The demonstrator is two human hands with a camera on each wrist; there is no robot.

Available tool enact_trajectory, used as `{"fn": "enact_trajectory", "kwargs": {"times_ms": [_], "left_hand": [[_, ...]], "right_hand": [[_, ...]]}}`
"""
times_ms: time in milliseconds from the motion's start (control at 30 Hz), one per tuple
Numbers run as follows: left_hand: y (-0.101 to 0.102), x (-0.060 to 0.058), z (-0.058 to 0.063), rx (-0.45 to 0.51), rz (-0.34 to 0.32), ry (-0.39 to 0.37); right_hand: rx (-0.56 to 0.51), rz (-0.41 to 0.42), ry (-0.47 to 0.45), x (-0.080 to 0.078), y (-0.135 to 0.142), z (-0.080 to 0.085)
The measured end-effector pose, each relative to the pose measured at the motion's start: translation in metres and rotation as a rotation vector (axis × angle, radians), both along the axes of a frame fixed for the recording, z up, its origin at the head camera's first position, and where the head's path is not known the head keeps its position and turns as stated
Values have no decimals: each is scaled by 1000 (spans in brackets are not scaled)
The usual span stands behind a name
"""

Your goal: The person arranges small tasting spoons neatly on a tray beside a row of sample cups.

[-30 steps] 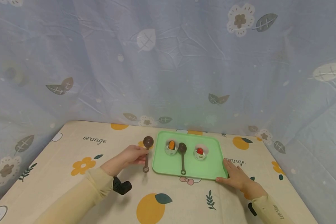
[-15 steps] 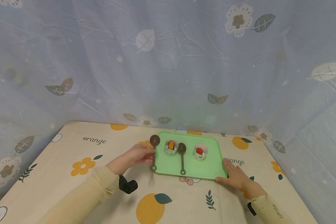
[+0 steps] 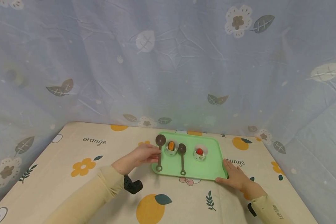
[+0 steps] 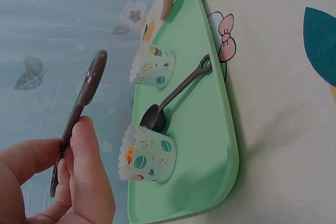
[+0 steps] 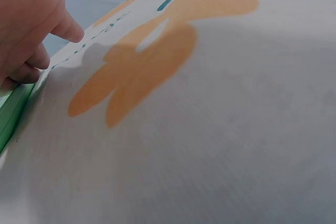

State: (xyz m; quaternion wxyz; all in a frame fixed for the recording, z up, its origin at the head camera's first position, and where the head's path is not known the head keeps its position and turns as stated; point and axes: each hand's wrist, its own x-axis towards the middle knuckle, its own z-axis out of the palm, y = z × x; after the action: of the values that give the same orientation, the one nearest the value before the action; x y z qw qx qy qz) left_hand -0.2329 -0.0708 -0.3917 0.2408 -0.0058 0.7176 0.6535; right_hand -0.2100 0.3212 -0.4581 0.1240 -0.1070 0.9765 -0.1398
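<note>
My left hand (image 3: 142,156) pinches the handle of a brown spoon (image 3: 160,140) between thumb and fingers. In the left wrist view this spoon (image 4: 92,82) is raised in the air; from the head it appears over the left end of a green tray (image 3: 170,168). A second brown spoon (image 3: 182,149) lies on the tray, between two patterned paper cups. The left cup (image 3: 170,152) contains an orange piece (image 3: 171,145), the right cup (image 3: 200,158) a red one (image 3: 199,151). At the tray's near right corner rests my right hand (image 3: 236,179), its fingers extended along the edge.
A cream tablecloth (image 3: 114,199) with printed oranges and flowers covers the table. Behind it hangs a blue-grey patterned curtain (image 3: 168,77). A black device (image 3: 133,185) sits under my left wrist.
My left hand has moved right with the spoon, from beside the tray to over its left end. The right hand has stayed at the tray's corner.
</note>
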Motion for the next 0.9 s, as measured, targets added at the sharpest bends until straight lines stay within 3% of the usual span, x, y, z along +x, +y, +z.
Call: {"fn": "enact_trajectory", "kwargs": {"times_ms": [300, 900], "left_hand": [[2, 1, 3, 2, 4, -28], [12, -2, 4, 30, -36, -3]], "right_hand": [[-2, -4, 2, 2, -1, 1], [-3, -1, 3, 1, -1, 1]]}}
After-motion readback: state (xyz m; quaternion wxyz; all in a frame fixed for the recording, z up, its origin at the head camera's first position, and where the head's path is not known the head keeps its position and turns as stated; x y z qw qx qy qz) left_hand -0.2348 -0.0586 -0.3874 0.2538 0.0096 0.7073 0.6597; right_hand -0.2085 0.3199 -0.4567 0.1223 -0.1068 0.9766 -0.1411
